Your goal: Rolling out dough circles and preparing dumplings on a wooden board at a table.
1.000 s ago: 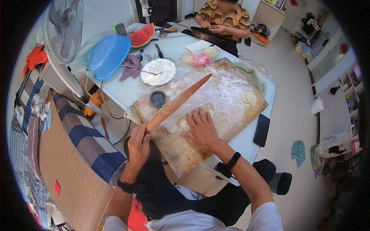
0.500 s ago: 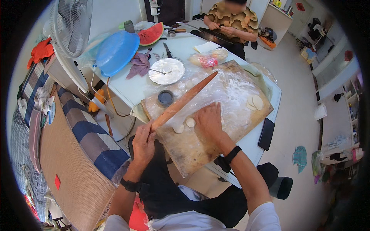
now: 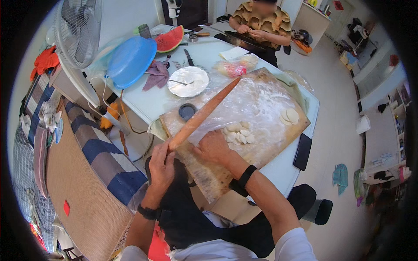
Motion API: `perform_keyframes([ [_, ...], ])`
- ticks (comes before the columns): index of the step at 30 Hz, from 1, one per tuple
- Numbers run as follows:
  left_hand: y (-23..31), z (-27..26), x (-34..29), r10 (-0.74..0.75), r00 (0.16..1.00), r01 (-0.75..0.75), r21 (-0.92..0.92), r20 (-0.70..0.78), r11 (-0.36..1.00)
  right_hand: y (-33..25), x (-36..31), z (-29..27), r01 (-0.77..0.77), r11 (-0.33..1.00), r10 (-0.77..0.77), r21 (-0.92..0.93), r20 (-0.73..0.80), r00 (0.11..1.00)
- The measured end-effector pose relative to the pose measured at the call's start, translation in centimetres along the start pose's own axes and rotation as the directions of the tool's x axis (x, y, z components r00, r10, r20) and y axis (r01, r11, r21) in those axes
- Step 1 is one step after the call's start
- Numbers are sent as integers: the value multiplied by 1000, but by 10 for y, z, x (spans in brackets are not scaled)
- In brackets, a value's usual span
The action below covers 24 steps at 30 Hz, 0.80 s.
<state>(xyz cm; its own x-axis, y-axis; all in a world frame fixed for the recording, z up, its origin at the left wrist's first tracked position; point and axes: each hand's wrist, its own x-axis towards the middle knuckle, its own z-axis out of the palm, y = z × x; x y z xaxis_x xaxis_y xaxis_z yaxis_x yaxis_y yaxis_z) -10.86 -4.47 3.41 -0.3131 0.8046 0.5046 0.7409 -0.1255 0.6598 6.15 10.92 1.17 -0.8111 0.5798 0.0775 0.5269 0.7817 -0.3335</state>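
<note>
Wooden rolling pin (image 3: 202, 115) in left hand (image 3: 162, 163), dough pieces (image 3: 237, 132) beside right hand (image 3: 213, 148)

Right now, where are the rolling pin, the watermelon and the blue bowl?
rolling pin (image 3: 204, 114), head view, middle of the wooden shaft.
watermelon (image 3: 169, 40), head view, red flesh.
blue bowl (image 3: 130, 60), head view, middle of its blue surface.

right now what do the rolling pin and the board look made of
Rolling pin, held at its near end by the left hand: looks like bare reddish-brown wood, matte. Board: probably pale wood, its edges brown, dusted with white flour.
</note>
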Motion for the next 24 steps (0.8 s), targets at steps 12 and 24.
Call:
perform_keyframes([
  [12, 2, -2, 0, -12, 1000, 12, 23, 25, 1000, 38, -38, -8, -10, 976, -7, -219, -78, 997],
  [24, 1, 2, 0, 43, 999, -42, 42, -17, 998, 7, -21, 16, 103, 994, -94, 26, -222, 970],
])
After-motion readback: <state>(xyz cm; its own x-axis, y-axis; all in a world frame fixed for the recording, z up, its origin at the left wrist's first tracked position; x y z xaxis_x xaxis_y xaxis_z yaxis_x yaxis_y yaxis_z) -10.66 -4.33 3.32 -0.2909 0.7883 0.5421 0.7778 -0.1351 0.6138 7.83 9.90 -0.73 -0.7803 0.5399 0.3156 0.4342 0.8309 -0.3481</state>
